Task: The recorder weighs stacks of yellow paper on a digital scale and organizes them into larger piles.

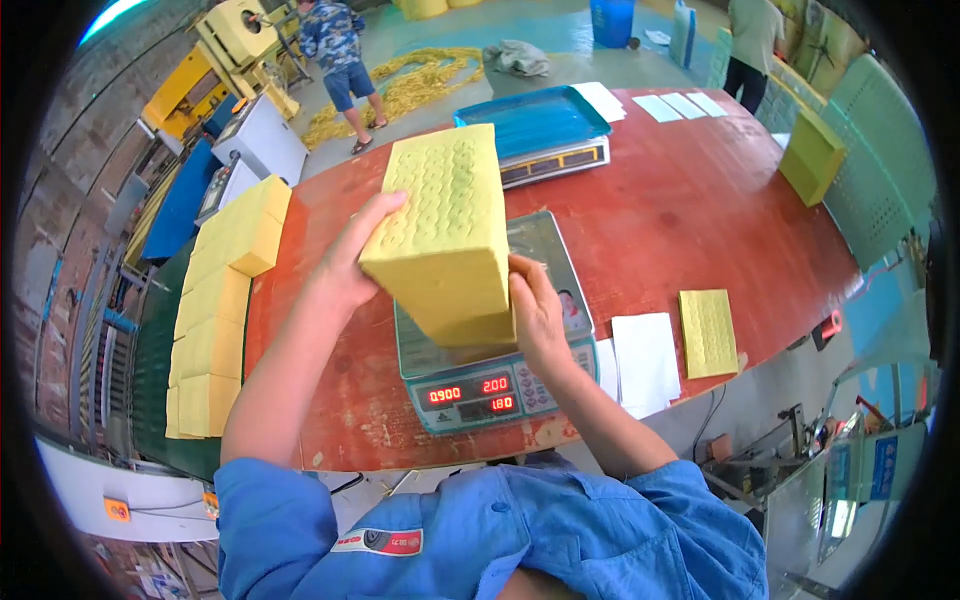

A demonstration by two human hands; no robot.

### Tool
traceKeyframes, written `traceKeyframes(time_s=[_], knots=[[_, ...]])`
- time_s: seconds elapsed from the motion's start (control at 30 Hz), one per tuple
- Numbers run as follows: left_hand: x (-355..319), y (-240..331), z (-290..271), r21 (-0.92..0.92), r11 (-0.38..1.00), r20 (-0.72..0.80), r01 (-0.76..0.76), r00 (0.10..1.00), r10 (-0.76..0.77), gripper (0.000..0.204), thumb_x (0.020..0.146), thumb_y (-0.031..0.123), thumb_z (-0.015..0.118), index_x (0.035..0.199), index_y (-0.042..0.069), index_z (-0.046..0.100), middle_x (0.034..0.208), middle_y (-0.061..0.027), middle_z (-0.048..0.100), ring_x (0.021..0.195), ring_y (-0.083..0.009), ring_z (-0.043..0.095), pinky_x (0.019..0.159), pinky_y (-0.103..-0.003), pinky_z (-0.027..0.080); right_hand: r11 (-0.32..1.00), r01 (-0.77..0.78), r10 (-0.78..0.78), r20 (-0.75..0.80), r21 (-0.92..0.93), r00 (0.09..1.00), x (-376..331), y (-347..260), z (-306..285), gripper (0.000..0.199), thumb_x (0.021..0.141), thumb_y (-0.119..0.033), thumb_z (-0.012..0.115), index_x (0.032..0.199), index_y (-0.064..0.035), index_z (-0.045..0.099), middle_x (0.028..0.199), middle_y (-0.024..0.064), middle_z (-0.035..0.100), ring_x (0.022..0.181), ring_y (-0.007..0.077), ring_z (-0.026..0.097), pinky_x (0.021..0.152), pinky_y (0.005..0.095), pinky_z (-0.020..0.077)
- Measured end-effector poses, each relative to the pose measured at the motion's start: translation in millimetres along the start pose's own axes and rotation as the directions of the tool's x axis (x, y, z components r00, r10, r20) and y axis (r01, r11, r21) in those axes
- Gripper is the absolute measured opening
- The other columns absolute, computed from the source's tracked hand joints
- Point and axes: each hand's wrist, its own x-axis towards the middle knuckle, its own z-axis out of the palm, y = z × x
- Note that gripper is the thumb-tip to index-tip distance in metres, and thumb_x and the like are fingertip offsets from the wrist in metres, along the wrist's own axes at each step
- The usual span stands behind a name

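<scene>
A thick block of yellow paper (440, 285), its top stamped with rows of coin-like rings, is tilted up over the digital counter scale (425, 412). My left hand (362, 245) is closed on the block's left side, thumb on its top face. Lower down on the right side, my right hand (535, 308) grips the same block. It covers much of the scale's metal pan (535, 245), and I cannot tell whether its lower edge touches the pan. Red digits glow on the scale's display.
Yellow blocks (212, 295) line the red table's (690, 215) left side. A blue-trayed scale (535, 118) stands beyond. White sheets (643, 355) and a thin yellow stack (708, 333) lie right; another block (811, 157) stands far right. Two people (336, 60) stand behind the table.
</scene>
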Motion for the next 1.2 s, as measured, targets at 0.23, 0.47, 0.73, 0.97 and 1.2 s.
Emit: traceKeyframes(time_s=[0.23,0.47,0.73,0.97,1.2], knots=[[-56.6,-15.4,0.6,0.004,0.991,0.044,0.132,0.99,-0.132,0.051,0.096,0.037,0.051,0.13,-0.001,0.054,0.119,-0.0128,0.065,0.104,-0.0203,0.065,0.093,-0.034,0.051,0.978,-0.198,0.195,0.036,0.07,0.98,-93.8,-23.3,-42.9,0.034,0.097,-0.012,0.051,0.129,0.0008,0.053,0.113,0.0068,0.061,0.104,0.0126,0.056,0.091,0.0269,0.0443],[-37.1,-20.1,-28.5,0.083,0.985,0.088,0.15,0.984,-0.157,0.053,0.096,0.041,0.051,0.134,0.003,0.051,0.125,-0.0105,0.063,0.109,-0.0196,0.063,0.094,-0.035,0.05,0.634,-0.594,0.549,0.252,0.496,0.797,-114.9,28.3,-37.8,0.046,0.097,-0.035,0.059,0.123,0.0028,0.056,0.112,0.01,0.064,0.099,0.0182,0.062,0.085,0.0322,0.0496],[-45.2,-36.2,49.2,-0.069,0.995,0.136,0.067,0.989,-0.057,0.052,0.099,0.039,0.045,0.135,0.001,0.048,0.126,-0.0102,0.062,0.111,-0.0211,0.062,0.094,-0.036,0.05,0.763,-0.462,0.477,0.088,0.453,0.874,-102.9,-6.7,-93.3,0.04,0.097,-0.034,0.059,0.115,0.0011,0.062,0.105,0.0066,0.065,0.096,0.0132,0.058,0.083,0.0283,0.0447],[45.7,-104.9,178.4,-0.003,0.965,0.338,-0.26,0.909,0.246,0.051,0.097,0.042,0.051,0.135,0.008,0.051,0.127,-0.0083,0.062,0.114,-0.0219,0.06,0.097,-0.04,0.048,0.839,-0.261,0.388,-0.19,0.477,0.902,-30.0,-22.2,-264.6,0.035,0.098,-0.03,0.056,0.112,0.0014,0.063,0.098,0.0033,0.064,0.089,0.0116,0.058,0.079,0.0275,0.0447],[165.8,-197.6,373.6,-0.308,0.923,0.327,0.231,0.937,-0.125,0.047,0.096,0.042,0.054,0.132,0.011,0.053,0.124,-0.0072,0.062,0.112,-0.0225,0.061,0.09,-0.044,0.053,0.913,-0.395,0.407,-0.211,0.099,0.888,58.2,-11.7,-502.1,0.045,0.099,-0.037,0.052,0.119,0.0014,0.064,0.108,0.0059,0.066,0.098,0.0149,0.058,0.086,0.0292,0.0451]])
